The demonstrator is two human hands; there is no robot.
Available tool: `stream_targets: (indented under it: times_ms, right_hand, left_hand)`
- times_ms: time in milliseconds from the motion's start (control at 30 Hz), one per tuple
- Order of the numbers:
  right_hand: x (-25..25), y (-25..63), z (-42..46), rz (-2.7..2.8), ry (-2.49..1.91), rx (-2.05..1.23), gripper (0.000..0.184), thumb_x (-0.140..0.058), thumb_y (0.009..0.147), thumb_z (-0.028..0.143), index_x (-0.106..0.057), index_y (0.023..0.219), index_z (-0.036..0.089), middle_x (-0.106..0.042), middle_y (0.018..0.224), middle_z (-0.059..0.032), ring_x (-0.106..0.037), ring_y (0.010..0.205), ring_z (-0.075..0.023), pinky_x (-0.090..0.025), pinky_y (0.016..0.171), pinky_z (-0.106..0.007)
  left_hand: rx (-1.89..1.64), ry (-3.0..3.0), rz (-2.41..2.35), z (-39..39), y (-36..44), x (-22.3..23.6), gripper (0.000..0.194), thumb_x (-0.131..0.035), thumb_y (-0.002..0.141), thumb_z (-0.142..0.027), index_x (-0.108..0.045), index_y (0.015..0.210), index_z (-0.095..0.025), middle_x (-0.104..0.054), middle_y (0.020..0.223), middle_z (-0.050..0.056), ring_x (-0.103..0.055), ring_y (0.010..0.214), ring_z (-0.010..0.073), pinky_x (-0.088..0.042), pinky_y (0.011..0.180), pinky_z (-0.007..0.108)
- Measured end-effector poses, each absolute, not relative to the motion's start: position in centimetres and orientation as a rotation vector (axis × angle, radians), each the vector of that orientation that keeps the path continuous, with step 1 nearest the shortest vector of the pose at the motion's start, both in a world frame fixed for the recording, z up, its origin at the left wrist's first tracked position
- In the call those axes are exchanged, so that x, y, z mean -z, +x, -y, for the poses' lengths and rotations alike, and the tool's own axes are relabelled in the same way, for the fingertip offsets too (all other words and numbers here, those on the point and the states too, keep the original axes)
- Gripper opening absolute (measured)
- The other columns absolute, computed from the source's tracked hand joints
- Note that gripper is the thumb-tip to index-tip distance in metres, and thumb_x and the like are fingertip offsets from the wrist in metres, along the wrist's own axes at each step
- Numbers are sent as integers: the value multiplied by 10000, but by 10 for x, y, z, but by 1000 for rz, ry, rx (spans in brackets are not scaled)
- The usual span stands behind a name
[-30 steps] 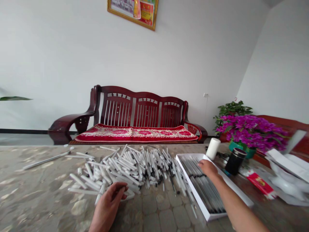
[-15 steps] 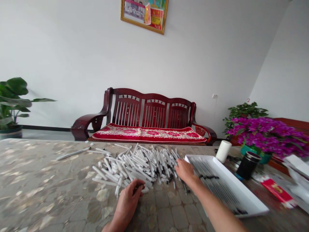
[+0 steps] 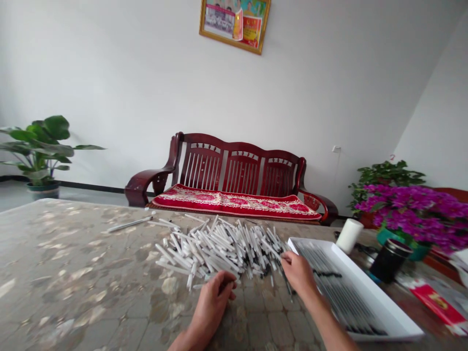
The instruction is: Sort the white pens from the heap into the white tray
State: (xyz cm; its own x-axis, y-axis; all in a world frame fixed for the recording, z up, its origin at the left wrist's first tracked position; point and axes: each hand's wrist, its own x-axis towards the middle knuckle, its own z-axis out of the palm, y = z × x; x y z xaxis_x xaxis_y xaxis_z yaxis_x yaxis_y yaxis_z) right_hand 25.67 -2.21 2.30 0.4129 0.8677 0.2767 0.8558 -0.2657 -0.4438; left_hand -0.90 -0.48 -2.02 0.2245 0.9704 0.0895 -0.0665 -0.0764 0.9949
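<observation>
A heap of white pen barrels [image 3: 215, 243], with black parts among them, lies on the table before both hands. My right hand [image 3: 295, 270] is at the heap's right edge, finger and thumb pinched on a white pen barrel [image 3: 271, 249] that slants up to the left. My left hand [image 3: 216, 295] rests at the near edge of the heap with its fingers curled together. Whatever it may hold is hidden by the fingers. Right of my right hand sits a shallow white tray [image 3: 380, 287] with rows of clear, black-ended pens [image 3: 338, 287].
The patterned tabletop [image 3: 91, 292] extends left, with one long pen [image 3: 129, 224] apart from the heap. Beyond the tray stand a white roll [image 3: 350, 236], a black cup [image 3: 389, 261] and purple flowers [image 3: 417, 212]. A red packet [image 3: 437, 302] lies at right. Behind is a wooden bench [image 3: 226, 170].
The view has swung a little to the left, so everything sits further right. My right hand has drawn back slightly from the heap and a white pen barrel now shows in its fingers.
</observation>
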Motion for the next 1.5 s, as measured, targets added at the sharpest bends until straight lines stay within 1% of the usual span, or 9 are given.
stream_targets:
  times_ms: [167, 367, 533, 667, 800, 967, 1333, 1400, 1500]
  right_hand:
    - [-7, 221, 34, 1281, -1670, -366, 233, -620, 758, 392, -762, 858, 237, -770, 762, -57, -713, 712, -269, -549, 673, -357]
    - [4, 162, 53, 1531, -1398, -328, 111, -665, 814, 303, -769, 830, 265, -764, 840, -70, -708, 804, -258, -545, 757, -339]
    - [17, 156, 59, 1529, -1311, -399, 139, -683, 846, 371, -777, 859, 270, -767, 869, -79, -712, 825, -258, -559, 759, -333]
    - [18, 169, 57, 1212, -1325, -491, 334, -714, 790, 550, -758, 877, 230, -762, 815, -94, -708, 716, -258, -585, 665, -344]
    - [14, 179, 61, 1001, -1276, -634, 444, -732, 739, 619, -721, 866, 194, -736, 736, -74, -687, 627, -228, -582, 576, -320]
    - [9, 185, 66, 951, -1223, -798, 425, -779, 692, 584, -699, 807, 183, -698, 655, -29, -646, 558, -183, -545, 518, -276]
    - [13, 180, 67, 996, -1193, -904, 386, -768, 715, 552, -686, 800, 184, -680, 634, -13, -623, 532, -157, -512, 504, -255]
    - [13, 181, 68, 1000, -1196, -906, 391, -771, 716, 554, -686, 806, 183, -685, 645, -18, -628, 541, -159, -516, 511, -257]
    - [12, 183, 68, 1027, -1194, -913, 395, -772, 724, 554, -684, 820, 181, -692, 659, -24, -631, 548, -159, -516, 519, -259]
  left_hand:
    - [-1053, 1166, -871, 8, 1, 23, 244, -775, 623, -374, -693, 758, -188, -698, 669, 14, -641, 549, 182, -442, 450, 236]
    - [-1020, 919, -787, 10, 0, 15, 464, -817, 627, -487, -729, 946, -161, -737, 777, 49, -688, 653, 182, -503, 539, 251]
    - [-1084, 748, -782, 9, -2, 16, 396, -879, 586, -470, -684, 726, -155, -718, 713, 26, -671, 616, 142, -497, 530, 214]
    - [-1199, 513, -821, 1, -4, 15, 297, -856, 692, -363, -640, 728, -161, -716, 692, 31, -705, 617, 151, -543, 533, 217]
    - [-1284, 350, -843, -7, -9, 10, 160, -716, 863, -228, -608, 767, -158, -704, 672, 34, -728, 615, 144, -576, 534, 197]
    - [-1324, 245, -865, -12, -12, 4, 196, -532, 967, -137, -569, 775, -144, -701, 640, 49, -721, 574, 124, -585, 518, 182]
    - [-1295, 268, -866, -13, -14, 3, 183, -534, 970, -138, -564, 790, -146, -696, 624, 33, -712, 563, 113, -582, 510, 181]
    - [-1273, 320, -869, -14, -14, 3, 184, -578, 949, -146, -567, 765, -148, -690, 615, 30, -706, 558, 114, -574, 509, 181]
    - [-1215, 471, -860, -12, -12, 5, 217, -734, 847, -215, -578, 709, -154, -672, 587, 9, -688, 532, 122, -552, 483, 186]
